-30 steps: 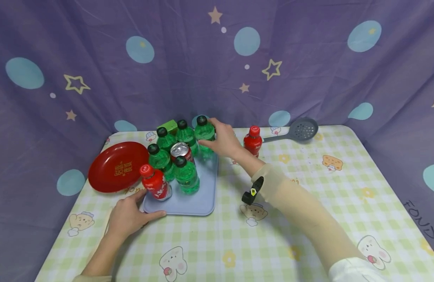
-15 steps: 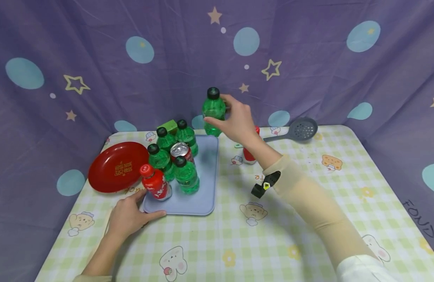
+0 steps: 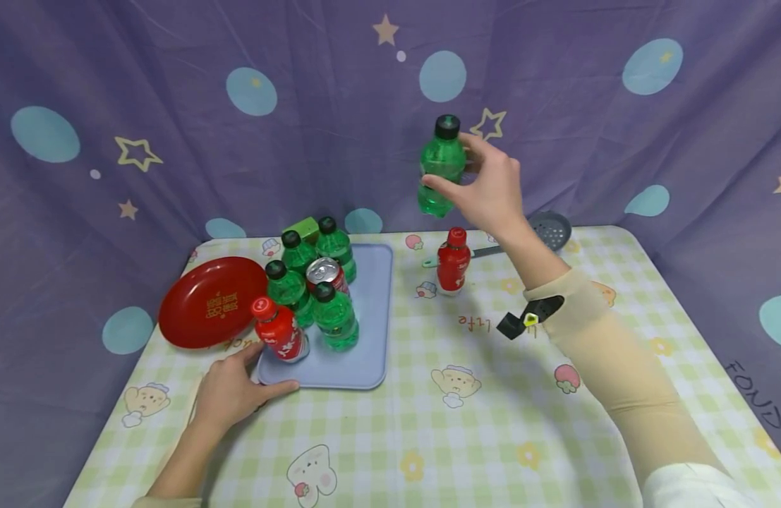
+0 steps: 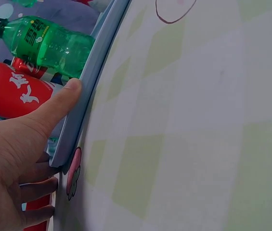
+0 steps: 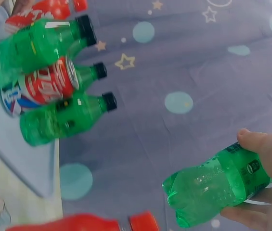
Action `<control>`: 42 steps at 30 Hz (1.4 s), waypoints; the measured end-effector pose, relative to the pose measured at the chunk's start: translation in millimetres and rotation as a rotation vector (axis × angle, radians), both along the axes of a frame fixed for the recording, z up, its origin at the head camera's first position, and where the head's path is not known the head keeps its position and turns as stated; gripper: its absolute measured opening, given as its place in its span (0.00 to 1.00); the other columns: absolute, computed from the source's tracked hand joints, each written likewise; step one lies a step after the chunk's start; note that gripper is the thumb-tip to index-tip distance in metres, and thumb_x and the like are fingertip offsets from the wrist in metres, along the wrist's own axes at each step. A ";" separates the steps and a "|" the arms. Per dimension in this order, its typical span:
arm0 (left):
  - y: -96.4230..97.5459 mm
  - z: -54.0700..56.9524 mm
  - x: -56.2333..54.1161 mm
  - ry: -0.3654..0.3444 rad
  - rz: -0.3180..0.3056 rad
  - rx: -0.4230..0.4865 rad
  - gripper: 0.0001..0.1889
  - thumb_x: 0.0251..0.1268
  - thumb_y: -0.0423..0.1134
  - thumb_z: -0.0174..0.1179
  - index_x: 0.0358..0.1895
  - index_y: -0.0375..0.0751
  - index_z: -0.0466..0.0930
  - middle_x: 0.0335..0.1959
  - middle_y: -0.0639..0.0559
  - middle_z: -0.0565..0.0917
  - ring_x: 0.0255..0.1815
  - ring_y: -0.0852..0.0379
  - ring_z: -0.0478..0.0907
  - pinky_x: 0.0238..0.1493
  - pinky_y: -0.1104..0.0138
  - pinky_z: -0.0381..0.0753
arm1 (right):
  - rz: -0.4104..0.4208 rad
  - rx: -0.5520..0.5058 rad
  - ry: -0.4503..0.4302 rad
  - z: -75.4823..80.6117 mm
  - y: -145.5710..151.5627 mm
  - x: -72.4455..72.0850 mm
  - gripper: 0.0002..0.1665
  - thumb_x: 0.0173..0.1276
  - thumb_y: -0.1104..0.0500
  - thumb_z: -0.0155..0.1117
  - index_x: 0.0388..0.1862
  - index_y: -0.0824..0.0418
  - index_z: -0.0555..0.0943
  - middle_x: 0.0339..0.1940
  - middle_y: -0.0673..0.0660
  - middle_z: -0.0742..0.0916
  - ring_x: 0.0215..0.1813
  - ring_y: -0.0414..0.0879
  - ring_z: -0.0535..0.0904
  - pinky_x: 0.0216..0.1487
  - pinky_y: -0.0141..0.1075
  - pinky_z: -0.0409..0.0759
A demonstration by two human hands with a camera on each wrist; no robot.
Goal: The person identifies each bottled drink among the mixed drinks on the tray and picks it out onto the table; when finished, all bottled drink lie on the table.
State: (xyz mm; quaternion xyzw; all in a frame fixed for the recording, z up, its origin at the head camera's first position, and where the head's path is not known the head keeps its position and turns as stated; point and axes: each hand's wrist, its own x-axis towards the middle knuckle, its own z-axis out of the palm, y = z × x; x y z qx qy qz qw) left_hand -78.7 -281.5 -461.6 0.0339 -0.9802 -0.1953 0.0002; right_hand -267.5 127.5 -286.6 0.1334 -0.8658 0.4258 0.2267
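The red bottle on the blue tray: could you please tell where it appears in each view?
Head: the red bottle is left of centre, below mid-height.
Left wrist: the red bottle is at the left edge, just above the left hand.
Right wrist: the red bottle is top left, above a green bottle.
Shared landmark: the blue tray.

Green bottle (image 3: 441,159), black cap (image 3: 447,127), pale blue tray (image 3: 361,367), red plate (image 3: 202,307), green-white checked tablecloth (image 3: 371,451), starred purple curtain (image 3: 327,141)
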 end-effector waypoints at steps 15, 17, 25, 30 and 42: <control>-1.4 -1.8 1.0 0.011 0.001 0.004 0.58 0.42 0.71 0.81 0.72 0.32 0.78 0.63 0.27 0.84 0.59 0.27 0.85 0.55 0.37 0.86 | -0.099 0.031 -0.032 -9.8 56.8 4.6 0.41 0.62 0.44 0.83 0.72 0.54 0.81 0.57 0.60 0.92 0.56 0.57 0.91 0.75 0.50 0.75; -1.5 -2.1 0.7 0.014 0.001 0.004 0.57 0.42 0.71 0.81 0.72 0.33 0.78 0.64 0.27 0.83 0.59 0.27 0.85 0.54 0.37 0.86 | -0.100 0.037 -0.032 -14.7 62.6 5.3 0.41 0.63 0.44 0.83 0.72 0.55 0.80 0.58 0.61 0.91 0.56 0.59 0.90 0.75 0.52 0.74; -1.8 -2.1 0.1 0.022 -0.001 0.007 0.58 0.42 0.71 0.82 0.71 0.32 0.78 0.64 0.27 0.83 0.60 0.27 0.84 0.55 0.37 0.86 | -0.107 0.063 -0.039 -32.0 82.2 7.7 0.41 0.63 0.47 0.83 0.72 0.59 0.80 0.57 0.64 0.91 0.55 0.61 0.90 0.76 0.55 0.73; -1.9 -2.1 -0.2 0.018 0.004 0.012 0.58 0.42 0.71 0.81 0.72 0.32 0.78 0.64 0.27 0.83 0.61 0.27 0.84 0.55 0.36 0.86 | -0.123 0.082 -0.074 -37.7 89.1 11.8 0.42 0.64 0.46 0.82 0.72 0.59 0.79 0.58 0.64 0.90 0.55 0.62 0.90 0.74 0.56 0.75; -0.6 -2.0 -0.5 0.006 0.006 0.010 0.58 0.42 0.71 0.82 0.73 0.33 0.77 0.65 0.28 0.82 0.62 0.27 0.84 0.55 0.36 0.86 | -0.120 0.109 -0.128 -58.2 104.1 16.8 0.42 0.65 0.44 0.81 0.72 0.62 0.79 0.59 0.66 0.90 0.54 0.63 0.90 0.77 0.60 0.67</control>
